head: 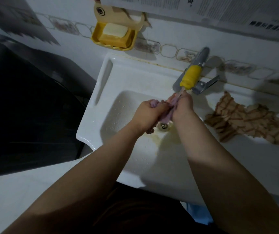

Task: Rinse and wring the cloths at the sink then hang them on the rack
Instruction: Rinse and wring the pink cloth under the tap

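Both hands hold the purple cloth (pixel 170 114) bunched over the sink (pixel 132 105), right under the tap (pixel 190 77), so the running water soaks it and drains below. The left hand (pixel 148 114) and right hand (pixel 183 107) have their fingers curled tightly round it. A striped cloth (pixel 246 119) waits on the table (pixel 262 157), beside the basin.
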{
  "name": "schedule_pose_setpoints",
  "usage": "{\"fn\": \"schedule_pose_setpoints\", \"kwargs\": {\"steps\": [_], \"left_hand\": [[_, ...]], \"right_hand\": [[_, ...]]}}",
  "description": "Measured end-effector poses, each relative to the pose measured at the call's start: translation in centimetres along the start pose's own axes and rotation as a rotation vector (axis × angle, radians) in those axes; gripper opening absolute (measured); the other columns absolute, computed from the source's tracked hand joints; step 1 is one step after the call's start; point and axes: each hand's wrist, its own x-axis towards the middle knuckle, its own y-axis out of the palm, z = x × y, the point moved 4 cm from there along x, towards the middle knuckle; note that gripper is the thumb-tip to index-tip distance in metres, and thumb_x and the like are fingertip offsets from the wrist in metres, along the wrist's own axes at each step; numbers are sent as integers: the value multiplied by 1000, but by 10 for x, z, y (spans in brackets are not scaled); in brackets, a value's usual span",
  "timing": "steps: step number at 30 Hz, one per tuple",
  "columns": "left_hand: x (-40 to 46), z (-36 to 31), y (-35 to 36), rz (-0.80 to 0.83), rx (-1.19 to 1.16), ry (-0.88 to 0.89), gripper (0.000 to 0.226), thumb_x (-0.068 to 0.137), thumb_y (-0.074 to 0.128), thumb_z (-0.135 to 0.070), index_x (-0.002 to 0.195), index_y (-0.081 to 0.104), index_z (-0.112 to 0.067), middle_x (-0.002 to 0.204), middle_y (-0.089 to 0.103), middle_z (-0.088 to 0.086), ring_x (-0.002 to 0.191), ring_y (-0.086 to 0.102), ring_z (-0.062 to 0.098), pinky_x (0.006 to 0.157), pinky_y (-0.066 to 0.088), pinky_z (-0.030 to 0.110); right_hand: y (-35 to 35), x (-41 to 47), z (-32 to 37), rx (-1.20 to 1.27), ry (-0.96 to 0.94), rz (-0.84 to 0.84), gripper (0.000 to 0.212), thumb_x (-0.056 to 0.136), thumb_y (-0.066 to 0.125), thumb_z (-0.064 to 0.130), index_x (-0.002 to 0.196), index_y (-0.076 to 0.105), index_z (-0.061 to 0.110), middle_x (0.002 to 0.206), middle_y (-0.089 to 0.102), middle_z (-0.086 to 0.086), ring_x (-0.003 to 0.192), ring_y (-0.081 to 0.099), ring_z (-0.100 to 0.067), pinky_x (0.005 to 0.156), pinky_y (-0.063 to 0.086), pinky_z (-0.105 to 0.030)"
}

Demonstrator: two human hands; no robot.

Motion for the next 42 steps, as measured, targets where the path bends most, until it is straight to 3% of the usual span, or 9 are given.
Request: {"fn": "schedule_pose_setpoints", "kwargs": {"steps": [4, 7, 15, 20, 26, 29, 35, 38, 42], "left_hand": [[8, 1, -33, 135, -283, 46, 34, 95, 53, -23, 77, 55, 6, 53, 51, 16, 30, 37, 16, 37, 30, 14], [19, 1, -58, 83, -486, 19, 24, 97, 46, -18, 81, 52, -1, 57, 51, 16, 39, 46, 20, 42, 37, 19], [28, 0, -70, -15, -761, -67, 19, 94, 42, -5, 110, 36, -14, 91, 55, 20, 72, 59, 29, 58, 52, 34], [25, -3, -70, -19, -685, -64, 10, 95, 52, -7, 102, 46, -9, 86, 65, 14, 77, 67, 25, 71, 56, 34], [9, -4, -50, -29, -456, -91, 17, 95, 58, -24, 87, 53, -10, 79, 64, 15, 57, 63, 22, 46, 49, 24], [4, -6, -34, 79, -588, -191, 33, 99, 47, -34, 92, 59, -4, 78, 71, 14, 63, 69, 23, 53, 54, 25], [-3, -3, 1, 101, -713, -327, 50, 102, 30, -46, 93, 64, -10, 68, 70, 2, 54, 64, 10, 49, 49, 16], [-7, -8, 19, 73, -684, -339, 42, 103, 29, -40, 85, 60, -18, 59, 65, -6, 48, 60, 4, 48, 48, 14], [-3, -16, 34, -36, -226, -205, 43, 101, 32, -43, 74, 51, -15, 52, 53, 5, 42, 52, 22, 41, 42, 21]], "right_hand": [[-18, 3, 7, -257, 95, 167, 56, 97, 31, 56, 120, 54, 10, 107, 67, -11, 67, 68, -17, 50, 54, -28], [-27, -12, 6, -462, 19, 290, 38, 100, 45, 23, 133, 45, 5, 91, 62, -6, 48, 60, -5, 39, 43, -16], [-32, -52, 15, -1109, -331, 478, 32, 85, 68, 13, 100, 47, 33, 105, 55, 3, 48, 56, -8, 45, 47, -30], [-38, -45, 20, -1243, -447, 274, 22, 100, 40, 27, 104, 55, 10, 79, 66, -17, 56, 61, -25, 56, 55, -40], [-35, -42, 22, -203, 52, 425, 56, 99, 27, 51, 103, 64, 10, 82, 71, -10, 52, 64, -16, 42, 46, -18], [-35, -37, 19, -260, 16, 538, 54, 91, 46, 45, 126, 54, 5, 116, 66, -14, 94, 69, -25, 69, 57, -30], [-16, -46, 22, 98, -106, 510, 19, 88, 54, 19, 91, 71, 10, 88, 71, -9, 74, 68, -20, 64, 54, -28], [3, -63, -3, -80, -186, 516, 35, 89, 56, 17, 124, 54, 16, 116, 58, -9, 100, 59, -14, 79, 50, -18], [10, -65, -5, -546, -510, 153, 28, 91, 47, 46, 90, 66, 27, 111, 63, -7, 81, 62, -10, 64, 45, -19]]}}
